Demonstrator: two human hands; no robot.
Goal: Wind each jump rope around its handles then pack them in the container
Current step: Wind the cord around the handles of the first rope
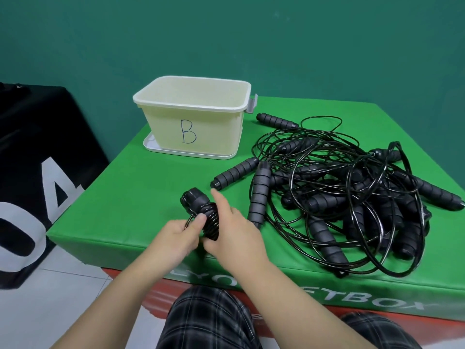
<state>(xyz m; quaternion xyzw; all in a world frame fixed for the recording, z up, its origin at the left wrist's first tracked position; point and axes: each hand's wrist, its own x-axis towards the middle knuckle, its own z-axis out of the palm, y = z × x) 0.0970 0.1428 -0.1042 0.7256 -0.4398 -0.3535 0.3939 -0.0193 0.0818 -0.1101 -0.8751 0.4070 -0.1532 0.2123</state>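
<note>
Legs: plaid trousers at the bottom edge of the view, nearest the camera.
Left hand: left hand grips the near end of the wound jump rope; the fingers curl round it and the thumb presses on the coils.
Right hand: right hand lies against the right side of the same bundle; the index finger is stretched out straight, pointing away from the body. Whether the other fingers close on the bundle cannot be told.
Wound jump rope: two black foam handles side by side with black cord coiled round them, held just above the front left part of the worktop.
Worktop: green padded box top with white lettering on its front face.
Loose ropes: pile of jump ropes on the right half of the worktop, cords tangled in loops, handles lying at various angles.
Container: cream container marked "B", open at the top, standing on a white tray at the far left of the worktop, well apart from the hands.
Background: black panel with white figures at left; teal wall behind.
</note>
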